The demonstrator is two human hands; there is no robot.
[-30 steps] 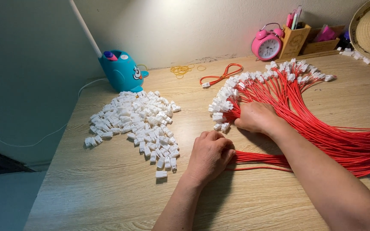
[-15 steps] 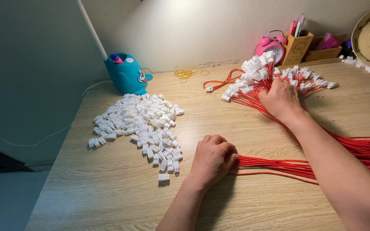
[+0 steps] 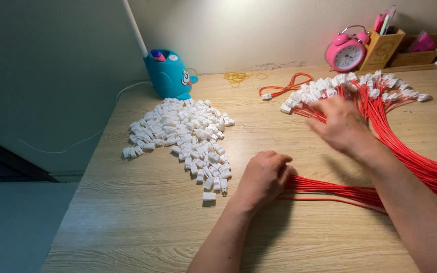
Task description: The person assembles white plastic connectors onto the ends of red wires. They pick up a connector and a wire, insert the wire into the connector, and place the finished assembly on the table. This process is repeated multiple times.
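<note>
- The left hand (image 3: 263, 177) lies nearest, curled into a loose fist and pressed down on the near end of the red wires (image 3: 410, 156), pinning that end to the wooden desk (image 3: 142, 227).
- The wires run from under that fist off to the right as a tight red bundle, then curve back and fan out towards the far side (each strand ends in a small white plug).
- The right hand (image 3: 342, 126) is over the fanned part with fingers spread and somewhat blurred; I cannot tell whether it grips any strands.
- Left of the hands sits a heap of loose white connectors (image 3: 180, 136), well apart from the wires, a few stragglers trailing towards the near edge.
- Further back stands a blue cartoon-shaped lamp base (image 3: 170, 73), with yellow rubber bands (image 3: 238, 77) beside it.
- At the far right are a pink alarm clock (image 3: 347, 50) and a wooden pen holder (image 3: 383, 45).
</note>
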